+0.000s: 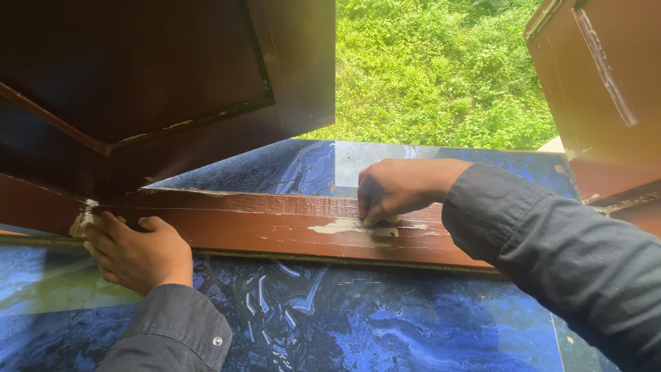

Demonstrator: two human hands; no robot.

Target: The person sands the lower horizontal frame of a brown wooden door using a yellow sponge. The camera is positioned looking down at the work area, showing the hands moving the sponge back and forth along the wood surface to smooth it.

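The right hand (392, 193) presses closed fingers, pinching something small I cannot make out, onto the pale filler patch (354, 227) midway along the brown wooden frame rail (275, 231). The left hand (138, 251) grips the rail's left end, fingers curled over it. Pressing too hard could smear filler past the damaged spot, and a slipping left hand could let the rail shift on the blue marbled sill (344, 317) beneath it.

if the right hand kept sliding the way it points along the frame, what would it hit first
The right hand points left along the brown wooden frame rail. The rail looks bare ahead of it. The first thing in that line is probably the left hand, gripping the rail's far end by the open shutter.
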